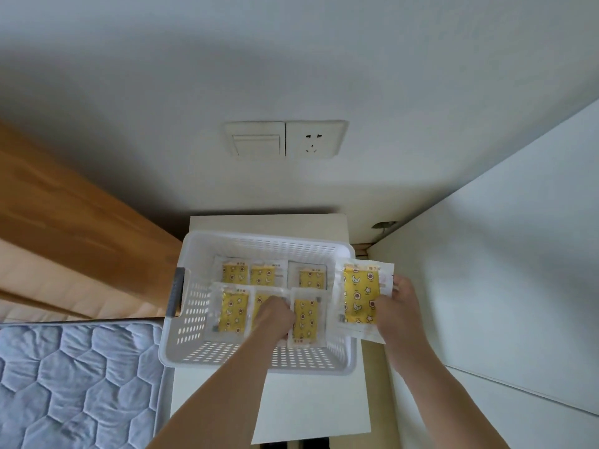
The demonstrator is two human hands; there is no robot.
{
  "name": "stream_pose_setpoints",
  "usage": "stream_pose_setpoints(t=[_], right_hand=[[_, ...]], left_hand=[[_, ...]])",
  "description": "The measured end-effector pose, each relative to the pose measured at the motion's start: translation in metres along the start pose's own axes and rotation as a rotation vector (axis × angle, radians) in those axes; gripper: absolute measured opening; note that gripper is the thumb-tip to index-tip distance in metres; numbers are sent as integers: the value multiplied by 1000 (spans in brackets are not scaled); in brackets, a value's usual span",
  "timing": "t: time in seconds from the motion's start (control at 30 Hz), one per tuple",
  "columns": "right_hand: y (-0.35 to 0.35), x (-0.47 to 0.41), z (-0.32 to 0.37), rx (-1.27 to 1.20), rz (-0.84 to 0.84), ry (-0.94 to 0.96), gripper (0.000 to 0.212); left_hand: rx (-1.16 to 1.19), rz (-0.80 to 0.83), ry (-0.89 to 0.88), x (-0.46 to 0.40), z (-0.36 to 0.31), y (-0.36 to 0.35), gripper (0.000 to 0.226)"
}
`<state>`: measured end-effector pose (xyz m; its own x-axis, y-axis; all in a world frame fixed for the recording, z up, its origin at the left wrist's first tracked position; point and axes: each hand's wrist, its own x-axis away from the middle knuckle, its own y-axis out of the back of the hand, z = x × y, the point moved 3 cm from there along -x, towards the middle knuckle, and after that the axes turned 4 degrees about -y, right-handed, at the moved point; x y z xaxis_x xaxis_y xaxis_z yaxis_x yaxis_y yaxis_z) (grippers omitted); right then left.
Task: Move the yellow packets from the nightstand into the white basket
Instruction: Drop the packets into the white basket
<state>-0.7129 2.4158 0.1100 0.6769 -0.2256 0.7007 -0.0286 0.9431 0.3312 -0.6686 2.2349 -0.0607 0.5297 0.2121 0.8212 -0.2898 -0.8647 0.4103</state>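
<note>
A white perforated basket (191,306) stands on the white nightstand (269,223). Several yellow patterned packets lie flat inside it, among them one at the front left (232,311) and one at the back right (311,277). My left hand (274,314) reaches into the basket with curled fingers and grips a packet (305,319) near the front. My right hand (400,306) holds another yellow packet (360,294) over the basket's right rim, thumb and fingers pinching its right edge.
A wooden headboard (64,215) and a blue quilted mattress (77,384) lie to the left. A white panel (502,270) rises on the right. A switch and socket (285,139) sit on the wall behind.
</note>
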Motion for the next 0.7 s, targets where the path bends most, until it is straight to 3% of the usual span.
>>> stream_pose_setpoints(t=[0.1,0.17,0.23,0.33,0.4,0.53,0.7], right_hand=[[-2,-1,-3,7,22,2,41],[-6,-1,-5,7,36,-4,41],[-14,0,-5,14,66,4,40],[-29,2,-8,61,114,17,40],[-44,2,-12,93,140,23,45],[-75,-2,-23,135,212,5,62],[-99,-14,-33,176,219,15,62]], left_hand=[[-226,-5,-81,11,-8,11,10],[-218,-46,-115,18,-10,27,15],[-29,-53,-149,28,-8,46,21],[393,54,-186,55,-13,70,13],[475,83,-208,67,-16,81,12],[417,98,-203,71,-11,90,11],[261,62,-138,47,4,84,11]])
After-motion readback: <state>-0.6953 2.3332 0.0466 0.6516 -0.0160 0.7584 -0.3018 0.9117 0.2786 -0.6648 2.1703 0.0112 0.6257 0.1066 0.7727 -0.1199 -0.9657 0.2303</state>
